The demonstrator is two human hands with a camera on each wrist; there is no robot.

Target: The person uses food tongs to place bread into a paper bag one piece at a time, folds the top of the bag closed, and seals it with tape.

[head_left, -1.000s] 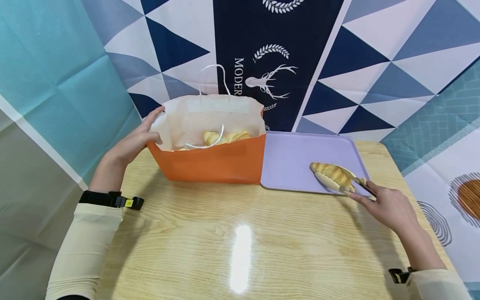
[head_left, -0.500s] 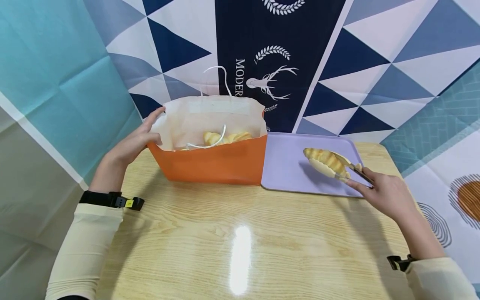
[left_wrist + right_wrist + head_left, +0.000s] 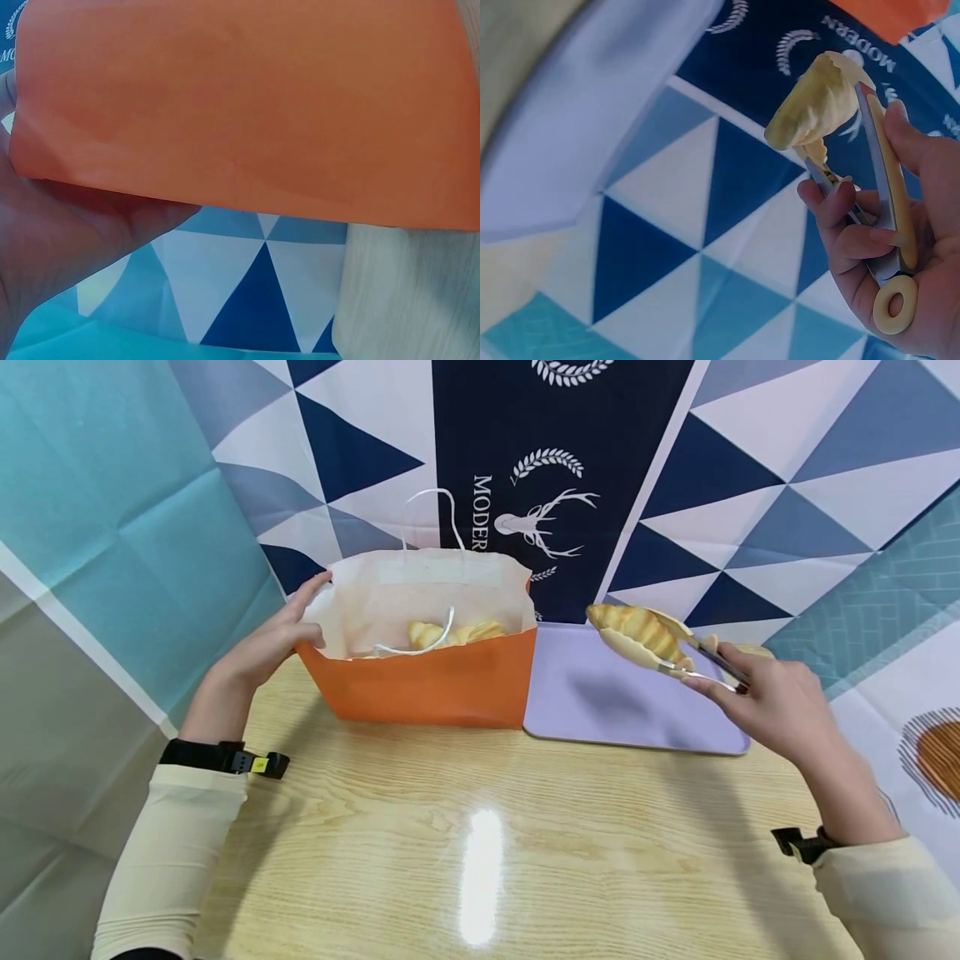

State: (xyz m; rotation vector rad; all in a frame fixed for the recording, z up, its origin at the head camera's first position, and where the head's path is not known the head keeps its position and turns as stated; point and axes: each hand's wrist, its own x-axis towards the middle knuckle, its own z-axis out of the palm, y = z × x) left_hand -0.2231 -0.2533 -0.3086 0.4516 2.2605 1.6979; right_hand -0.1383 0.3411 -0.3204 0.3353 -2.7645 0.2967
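My right hand (image 3: 780,706) grips a pair of tongs (image 3: 889,187) with cream-coloured tips and a ring at the handle end. Between the tips a croissant (image 3: 637,631) is pinched, raised over the lilac tray (image 3: 555,693); its shadow falls on the tray. At the left, my left hand (image 3: 273,639) holds the side edge of an orange paper bag (image 3: 427,685), thumb on the near side and fingers at the rim. The bag's mouth gapes toward me, showing its white lining. More croissants (image 3: 480,631) lie inside, partly hidden by the front wall.
White cord handles (image 3: 435,497) rise from the bag's back rim and droop over its front. The tray stands right beside the bag on the wooden table (image 3: 570,835). A patterned cloth (image 3: 750,502) hangs close behind both.
My right hand has lifted the croissant off the tray with the tongs and carried it up and leftward. The left hand and the bag stay in place.
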